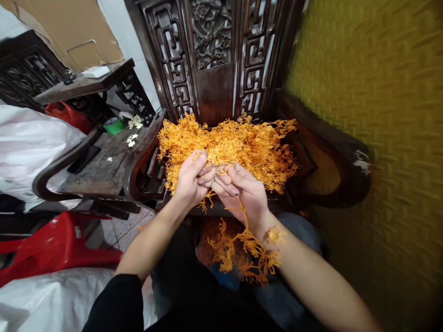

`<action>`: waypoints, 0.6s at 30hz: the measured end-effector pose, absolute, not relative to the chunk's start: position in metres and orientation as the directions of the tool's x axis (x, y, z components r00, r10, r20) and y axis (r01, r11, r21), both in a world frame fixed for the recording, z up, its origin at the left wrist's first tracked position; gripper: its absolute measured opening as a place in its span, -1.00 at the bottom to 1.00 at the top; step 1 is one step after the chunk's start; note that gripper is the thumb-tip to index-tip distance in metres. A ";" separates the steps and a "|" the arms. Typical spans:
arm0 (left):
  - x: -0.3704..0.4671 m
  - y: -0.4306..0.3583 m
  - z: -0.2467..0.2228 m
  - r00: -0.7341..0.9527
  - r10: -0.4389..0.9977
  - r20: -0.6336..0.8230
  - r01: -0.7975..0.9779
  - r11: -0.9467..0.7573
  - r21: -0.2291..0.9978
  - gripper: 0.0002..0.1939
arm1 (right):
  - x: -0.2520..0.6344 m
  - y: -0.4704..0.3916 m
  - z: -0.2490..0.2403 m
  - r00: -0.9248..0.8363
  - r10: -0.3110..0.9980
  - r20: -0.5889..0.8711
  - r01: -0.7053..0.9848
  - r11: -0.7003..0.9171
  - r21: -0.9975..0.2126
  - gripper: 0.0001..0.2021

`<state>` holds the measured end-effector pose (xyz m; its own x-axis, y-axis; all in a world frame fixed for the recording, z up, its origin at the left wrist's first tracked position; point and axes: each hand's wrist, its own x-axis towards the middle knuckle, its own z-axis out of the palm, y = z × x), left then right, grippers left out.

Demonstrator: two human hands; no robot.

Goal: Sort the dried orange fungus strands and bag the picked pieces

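A large heap of orange artificial flower sprigs [244, 142] lies on the seat of a dark carved wooden chair [214, 95]. My left hand [192, 177] and my right hand [244, 188] meet at the heap's near edge, fingertips pinched close together. Both are closed on thin orange stems, the left on the upper part of a sprig. From my right hand an orange sprig [253, 247] hangs down over the wrist and above my lap. Exactly how the stems run between the fingers is hidden.
Left of the chair, a small wooden table [98, 171] bears green tape [114, 125] and pale flower pieces [135, 122]. A red plastic chair [64, 238] and white sacks [22, 144] stand at left. A yellow textured wall [383, 118] closes the right side, beside the curved armrest [352, 165].
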<state>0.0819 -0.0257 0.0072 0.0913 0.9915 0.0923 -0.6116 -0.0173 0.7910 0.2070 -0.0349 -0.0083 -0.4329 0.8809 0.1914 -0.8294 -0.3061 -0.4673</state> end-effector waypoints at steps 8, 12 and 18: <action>0.079 -0.028 0.015 0.178 0.980 0.088 -0.552 0.026 0.834 -0.57 | 0.218 -0.024 -0.004 -0.461 0.875 0.151 -0.769 -0.308 -0.561 -0.82; 0.077 -0.028 0.016 0.149 0.985 0.086 -0.509 0.002 0.861 -0.63 | 0.226 -0.021 -0.002 -0.464 0.879 0.105 -0.728 -0.312 -0.610 -0.87; 0.064 -0.024 0.014 0.102 0.992 0.078 -0.486 -0.019 0.874 -0.75 | 0.230 -0.018 -0.008 -0.359 0.930 0.080 -0.659 -0.192 -0.727 -0.82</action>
<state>0.0642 -0.0238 0.0142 0.1023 0.9917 0.0780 -0.4863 -0.0185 0.8736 0.2298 -0.0179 -0.0076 -0.3588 0.9300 0.0796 -0.6595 -0.1922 -0.7268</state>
